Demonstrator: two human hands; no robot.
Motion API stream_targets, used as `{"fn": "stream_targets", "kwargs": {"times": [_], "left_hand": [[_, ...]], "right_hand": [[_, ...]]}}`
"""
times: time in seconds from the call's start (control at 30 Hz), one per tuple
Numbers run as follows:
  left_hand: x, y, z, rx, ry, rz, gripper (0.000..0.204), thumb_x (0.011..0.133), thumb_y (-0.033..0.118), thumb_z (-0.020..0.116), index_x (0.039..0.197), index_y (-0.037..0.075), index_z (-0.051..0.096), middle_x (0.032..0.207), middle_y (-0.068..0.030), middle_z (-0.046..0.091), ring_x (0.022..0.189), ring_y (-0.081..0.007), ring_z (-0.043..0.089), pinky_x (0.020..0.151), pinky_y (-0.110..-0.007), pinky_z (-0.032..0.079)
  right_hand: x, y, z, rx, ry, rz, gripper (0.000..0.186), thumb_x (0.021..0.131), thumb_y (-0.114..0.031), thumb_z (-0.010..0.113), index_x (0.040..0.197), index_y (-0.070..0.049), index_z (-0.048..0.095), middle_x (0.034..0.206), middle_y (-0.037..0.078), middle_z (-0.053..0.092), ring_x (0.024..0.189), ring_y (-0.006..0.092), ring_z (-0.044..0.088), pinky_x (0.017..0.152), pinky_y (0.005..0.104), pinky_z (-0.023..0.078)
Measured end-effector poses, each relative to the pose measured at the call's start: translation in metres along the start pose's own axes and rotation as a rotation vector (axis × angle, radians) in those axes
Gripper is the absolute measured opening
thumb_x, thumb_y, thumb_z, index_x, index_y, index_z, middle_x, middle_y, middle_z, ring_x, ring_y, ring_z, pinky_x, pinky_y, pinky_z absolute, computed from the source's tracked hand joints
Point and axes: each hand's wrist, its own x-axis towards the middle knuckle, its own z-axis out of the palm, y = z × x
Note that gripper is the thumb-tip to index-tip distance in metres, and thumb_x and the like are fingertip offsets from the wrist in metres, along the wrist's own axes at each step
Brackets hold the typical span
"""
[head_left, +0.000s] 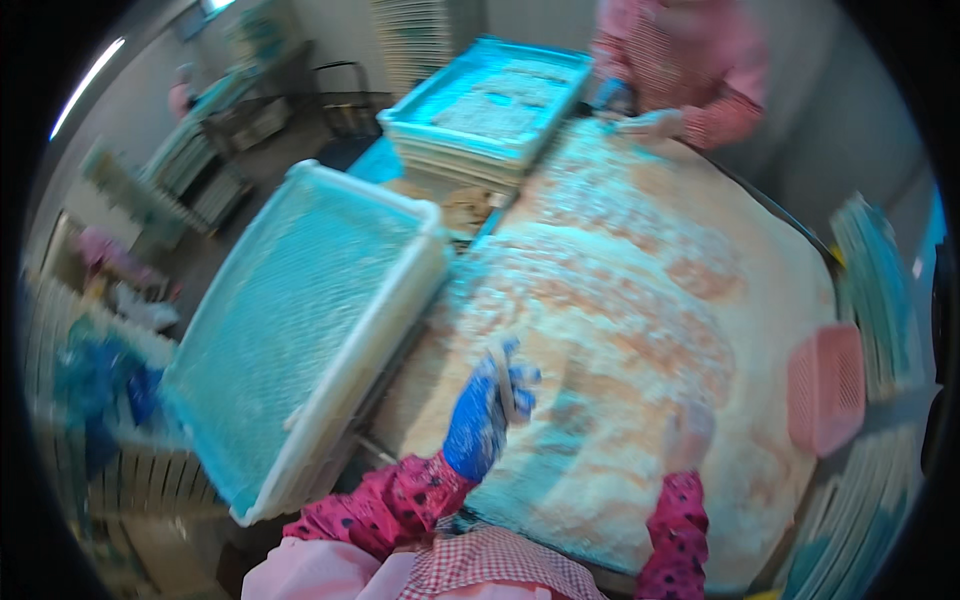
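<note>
My left hand [478,420], in a blue glove dusted white, is raised over the near part of the work table. Its fingers are closed around a narrow pale piece [506,382] whose kind I cannot make out. My right hand [690,432], in a whitish glove, is low over the powdery heap to the right. Motion blur and similar colours hide its fingers. Pale powder [640,350], with tan and pinkish lumps in it, covers the table. To the left of my left hand, a white-rimmed tray [436,235] with a teal-looking bottom is tilted at the table's edge.
A stack of trays [455,150] stands at the far left of the table, pale pieces in the top one. Across the table a co-worker's gloved hands [650,125] rest by the powder. A pink basket [826,390] sits at the right edge, beside stacked trays [868,285].
</note>
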Motion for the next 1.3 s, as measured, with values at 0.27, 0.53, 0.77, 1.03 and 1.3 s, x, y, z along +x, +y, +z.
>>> {"fn": "stream_targets", "kwargs": {"times": [0.27,0.53,0.77,1.03,1.3], "left_hand": [[0.083,0.197,-0.172,0.972,0.393,0.409,0.043,0.095,0.033,0.039,0.125,0.002,0.043,0.117,-0.0084,0.052,0.097,-0.0193,0.052,0.087,-0.032,0.041],[0.116,0.152,-0.141,1.090,0.065,0.354,0.039,0.095,0.025,0.040,0.126,0.000,0.044,0.118,-0.0103,0.052,0.108,-0.0170,0.047,0.095,-0.030,0.037],[0.048,0.026,-0.093,1.556,-0.338,0.494,0.054,0.080,0.010,0.061,0.129,0.004,0.040,0.128,-0.0162,0.044,0.118,-0.0273,0.043,0.099,-0.037,0.035],[0.020,-0.143,-0.106,1.557,-0.663,0.418,0.034,0.086,0.010,0.051,0.120,0.013,0.053,0.114,-0.0138,0.056,0.099,-0.0298,0.055,0.086,-0.036,0.045],[0.059,-0.091,-0.092,1.354,-0.724,0.140,0.039,0.085,0.010,0.055,0.124,0.008,0.050,0.116,-0.0131,0.058,0.102,-0.0209,0.058,0.082,-0.029,0.047]], "right_hand": [[0.004,-0.011,0.013,0.085,-0.059,0.027,0.031,0.065,-0.004,0.062,0.095,-0.004,0.056,0.093,0.016,0.057,0.088,0.0331,0.055,0.076,0.0421,0.044],[0.014,-0.022,-0.022,0.503,0.147,0.378,0.020,0.071,-0.003,0.064,0.090,-0.004,0.058,0.090,0.013,0.059,0.086,0.0289,0.055,0.078,0.0357,0.045],[-0.046,-0.032,-0.028,0.625,-0.301,0.049,0.024,0.070,-0.011,0.065,0.092,-0.007,0.058,0.092,0.011,0.060,0.087,0.0273,0.057,0.080,0.0377,0.044],[-0.074,-0.089,-0.014,0.298,-0.378,-0.054,0.040,0.073,-0.018,0.063,0.110,-0.007,0.053,0.103,0.013,0.056,0.096,0.0279,0.055,0.083,0.0351,0.044],[-0.058,-0.073,-0.037,0.429,-0.359,0.115,0.041,0.075,-0.017,0.063,0.114,-0.005,0.054,0.102,0.014,0.058,0.097,0.0301,0.054,0.087,0.0389,0.042]]}}
